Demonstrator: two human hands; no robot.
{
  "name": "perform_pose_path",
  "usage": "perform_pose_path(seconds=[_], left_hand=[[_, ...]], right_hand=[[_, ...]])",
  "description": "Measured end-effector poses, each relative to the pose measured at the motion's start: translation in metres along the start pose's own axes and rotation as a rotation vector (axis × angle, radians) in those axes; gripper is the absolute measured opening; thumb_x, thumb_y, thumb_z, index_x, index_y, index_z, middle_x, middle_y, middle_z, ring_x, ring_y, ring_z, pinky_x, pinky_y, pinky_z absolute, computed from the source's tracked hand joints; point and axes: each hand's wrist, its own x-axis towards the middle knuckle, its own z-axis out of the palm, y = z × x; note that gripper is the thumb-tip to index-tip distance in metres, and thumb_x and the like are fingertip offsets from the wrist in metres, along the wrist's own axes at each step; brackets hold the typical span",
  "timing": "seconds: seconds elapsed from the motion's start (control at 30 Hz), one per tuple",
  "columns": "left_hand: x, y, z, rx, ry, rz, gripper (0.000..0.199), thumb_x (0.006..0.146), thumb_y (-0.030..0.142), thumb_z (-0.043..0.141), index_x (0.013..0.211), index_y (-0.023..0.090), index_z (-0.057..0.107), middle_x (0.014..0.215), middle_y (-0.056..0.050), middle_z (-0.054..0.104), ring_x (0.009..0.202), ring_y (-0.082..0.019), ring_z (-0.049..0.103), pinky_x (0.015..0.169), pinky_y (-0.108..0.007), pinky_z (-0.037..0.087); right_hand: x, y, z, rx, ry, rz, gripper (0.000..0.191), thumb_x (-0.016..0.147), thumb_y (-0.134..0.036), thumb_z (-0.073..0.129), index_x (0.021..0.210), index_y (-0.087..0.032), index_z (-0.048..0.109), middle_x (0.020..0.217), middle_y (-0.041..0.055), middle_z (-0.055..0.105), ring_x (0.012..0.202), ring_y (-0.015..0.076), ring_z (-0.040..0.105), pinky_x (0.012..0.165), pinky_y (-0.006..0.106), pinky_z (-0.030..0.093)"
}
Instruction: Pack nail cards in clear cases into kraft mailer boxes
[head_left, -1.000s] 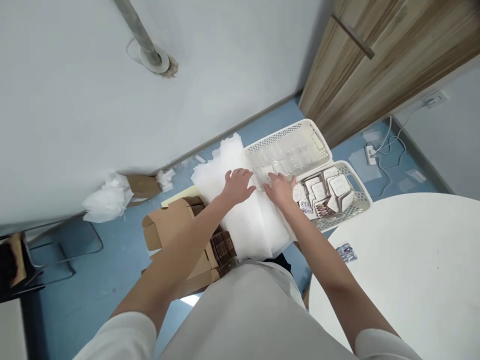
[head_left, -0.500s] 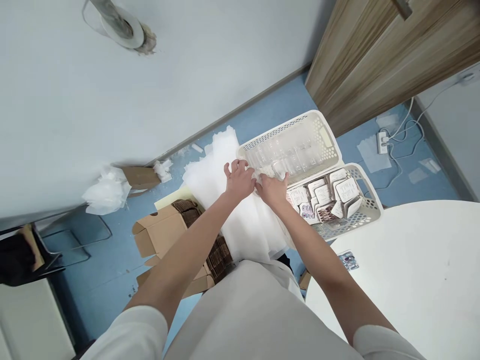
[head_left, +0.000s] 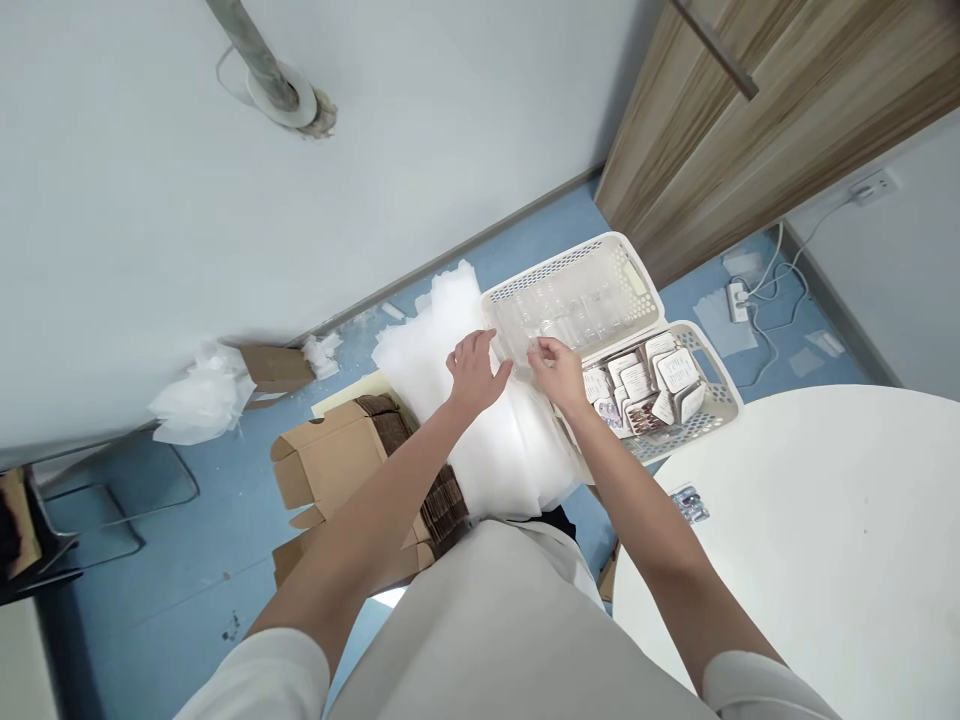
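Note:
My left hand (head_left: pixel 477 374) is over the white foam sheets (head_left: pixel 499 450), fingers spread, beside the near-left end of a white basket (head_left: pixel 646 312). My right hand (head_left: pixel 556 372) is at that basket's near edge, with thumb and fingers pinched together at clear plastic; what exactly lies between them is too small to make out. Clear plastic pieces (head_left: pixel 585 312) lie in rows inside the basket. Against it stands a second white basket (head_left: pixel 724 395) holding printed cards (head_left: pixel 636 382) and small colourful packs.
Flattened brown cardboard boxes (head_left: pixel 337 450) are stacked left of the foam. A round white table (head_left: pixel 810 540) at the right bears a small colourful pack (head_left: pixel 689 504). A power strip (head_left: pixel 738 301) with cables lies near the wooden cabinet (head_left: pixel 697 120).
My hands have moved apart a little. The fingers of my right hand have drawn together, and those of my left are lifted and spread. The whole view has shifted slightly.

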Motion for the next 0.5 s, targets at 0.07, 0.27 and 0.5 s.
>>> perform_pose_path(seconds=[0.07, 0.27, 0.5], left_hand=[[-0.007, -0.002, 0.0, -0.19, 0.016, -0.045, 0.054, 0.076, 0.041, 0.05, 0.124, 0.021, 0.037, 0.125, -0.011, 0.043, 0.115, -0.027, 0.039, 0.092, -0.043, 0.029], [-0.048, 0.008, -0.001, -0.962, -0.175, -0.139, 0.035, 0.075, 0.04, 0.052, 0.101, 0.018, 0.053, 0.09, -0.005, 0.061, 0.077, -0.014, 0.058, 0.071, -0.029, 0.043], [-0.143, 0.012, -0.015, -1.254, -0.326, -0.163, 0.03, 0.061, 0.034, 0.068, 0.081, 0.017, 0.056, 0.072, 0.0, 0.06, 0.064, -0.01, 0.055, 0.067, -0.027, 0.045]], right_hand=[[-0.01, -0.007, -0.005, 0.282, 0.029, 0.043, 0.032, 0.075, -0.044, 0.049, 0.093, -0.018, 0.057, 0.088, 0.0044, 0.066, 0.081, 0.0171, 0.061, 0.083, 0.037, 0.042], [-0.071, -0.023, -0.019, 0.655, 0.101, 0.077, 0.032, 0.071, -0.044, 0.057, 0.091, -0.018, 0.057, 0.076, 0.0018, 0.066, 0.069, 0.0149, 0.062, 0.072, 0.033, 0.047], [-0.175, -0.028, -0.018, 0.684, 0.191, 0.16, 0.035, 0.073, -0.049, 0.053, 0.089, -0.018, 0.057, 0.074, 0.0021, 0.066, 0.064, 0.0146, 0.06, 0.063, 0.029, 0.048]])
